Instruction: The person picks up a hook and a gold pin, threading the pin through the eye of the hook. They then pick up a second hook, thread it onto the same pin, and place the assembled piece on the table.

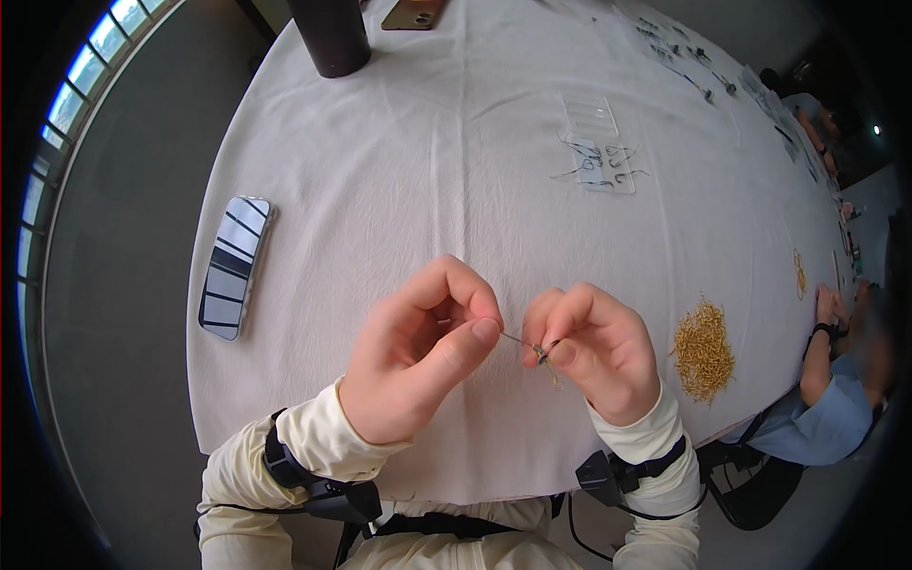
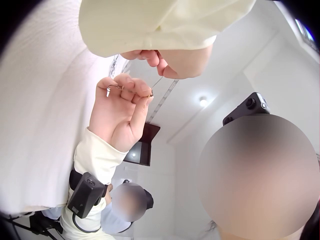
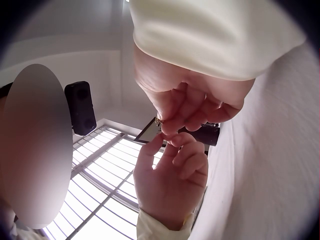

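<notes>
Over the near part of the table, my left hand (image 1: 418, 356) pinches the end of a thin dark line (image 1: 513, 337) between thumb and index finger. Just to its right, my right hand (image 1: 608, 356) pinches a small fishing hook (image 1: 541, 353) with thumb and fingertips. From there a small gold-coloured clip (image 1: 557, 382) dangles below the fingers. The line runs short and straight between both hands. In the left wrist view, a curved metal piece (image 2: 115, 86) shows along the right fingers. Fingertips partly hide the hook in the right wrist view.
A pile of small gold-coloured metal pieces (image 1: 704, 351) lies right of my right hand. Farther back is a clear plastic box (image 1: 624, 180) with several dark hooks. A phone (image 1: 234, 271) lies left, a dark cup (image 1: 330, 38) at the back. Another person (image 1: 807, 408) sits at right.
</notes>
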### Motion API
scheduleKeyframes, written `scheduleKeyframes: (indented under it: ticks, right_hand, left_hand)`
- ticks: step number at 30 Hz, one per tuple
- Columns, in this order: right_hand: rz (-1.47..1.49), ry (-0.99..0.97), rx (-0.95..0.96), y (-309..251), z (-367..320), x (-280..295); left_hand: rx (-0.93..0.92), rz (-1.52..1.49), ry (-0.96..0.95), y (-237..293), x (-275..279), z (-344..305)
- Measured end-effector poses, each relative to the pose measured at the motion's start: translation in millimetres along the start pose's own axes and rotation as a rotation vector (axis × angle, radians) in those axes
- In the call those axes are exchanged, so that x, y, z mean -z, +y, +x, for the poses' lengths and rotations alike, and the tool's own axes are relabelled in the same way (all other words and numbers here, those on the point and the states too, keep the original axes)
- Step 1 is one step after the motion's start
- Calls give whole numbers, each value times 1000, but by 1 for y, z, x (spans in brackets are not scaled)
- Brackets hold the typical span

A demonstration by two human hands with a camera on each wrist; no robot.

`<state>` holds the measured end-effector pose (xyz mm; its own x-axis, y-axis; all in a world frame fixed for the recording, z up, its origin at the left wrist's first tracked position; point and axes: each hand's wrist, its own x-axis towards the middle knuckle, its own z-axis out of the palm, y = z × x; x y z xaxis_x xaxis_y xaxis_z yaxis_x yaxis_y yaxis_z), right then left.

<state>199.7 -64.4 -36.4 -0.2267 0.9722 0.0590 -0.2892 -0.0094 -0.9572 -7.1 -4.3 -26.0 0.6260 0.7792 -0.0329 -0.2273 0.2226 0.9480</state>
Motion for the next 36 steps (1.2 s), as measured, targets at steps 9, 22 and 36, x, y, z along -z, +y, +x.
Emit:
scheduleKeyframes:
  ticks: [9,22,36]
  right_hand:
    - [-16,-11,78,1,-1,0]
    - [36,-54,105,0,-3,0]
    - [80,-138,76,-4,-5,-1]
  left_hand:
    - [128,101,-49,-1,-1,0]
    - [-191,359,36,-2,-9,-4]
    - [-113,285,-42,3,-5,-4]
